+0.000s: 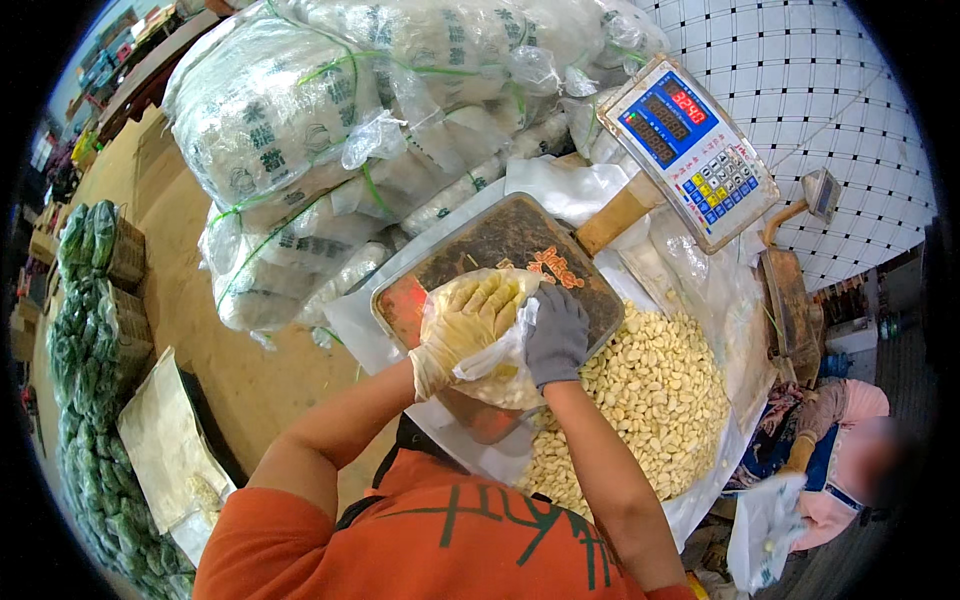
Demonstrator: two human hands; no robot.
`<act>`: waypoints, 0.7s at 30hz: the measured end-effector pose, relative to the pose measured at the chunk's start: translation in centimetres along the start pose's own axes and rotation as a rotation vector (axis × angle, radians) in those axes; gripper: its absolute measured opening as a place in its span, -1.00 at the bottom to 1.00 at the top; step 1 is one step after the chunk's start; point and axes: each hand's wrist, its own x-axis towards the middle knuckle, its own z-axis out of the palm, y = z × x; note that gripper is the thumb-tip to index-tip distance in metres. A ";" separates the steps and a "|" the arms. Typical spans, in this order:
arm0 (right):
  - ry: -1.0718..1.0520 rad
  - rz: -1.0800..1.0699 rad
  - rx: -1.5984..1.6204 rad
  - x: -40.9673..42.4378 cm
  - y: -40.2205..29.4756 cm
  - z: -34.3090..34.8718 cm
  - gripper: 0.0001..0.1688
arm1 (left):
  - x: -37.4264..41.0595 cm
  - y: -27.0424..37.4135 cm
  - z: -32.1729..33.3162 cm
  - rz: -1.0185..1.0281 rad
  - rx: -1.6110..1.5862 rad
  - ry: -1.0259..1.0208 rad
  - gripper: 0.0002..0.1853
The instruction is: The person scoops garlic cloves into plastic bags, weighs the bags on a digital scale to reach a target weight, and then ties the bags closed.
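A clear plastic bag of pale peeled cloves, probably garlic (499, 394), rests on the worn metal platform of a weighing scale (510, 225). My left hand (472, 319), in a cream glove, lies spread on top of the bag. Gloved in grey, my right hand (556, 334) grips the bag's gathered white plastic edge at its right side. The scale's display head (690, 150), with lit red digits and a keypad, stands on a post at the upper right. A large heap of loose cloves (652, 397) lies on plastic sheeting right of the platform.
Stacked, tied plastic sacks (300, 135) rise beyond the scale. Bundles of bagged green vegetables (90, 375) line the far left, near a pale sheet-covered surface (172, 442). At the right, a co-worker in pink sleeves (866, 401) holds a plastic bag (765, 525) near a second scale (787, 300).
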 end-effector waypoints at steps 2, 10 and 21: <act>0.006 0.001 0.046 -0.1 0.2 -0.1 -0.57 | 0.2 -0.3 -0.6 0.027 -0.101 0.033 -0.41; -0.034 0.236 -0.030 1.1 4.4 1.4 -0.62 | 2.0 3.8 -5.5 -0.381 -1.697 0.096 -0.65; -0.149 -0.266 0.162 0.7 -0.3 -9.2 -0.78 | 4.6 3.1 -1.3 -0.735 -1.512 -0.170 -0.65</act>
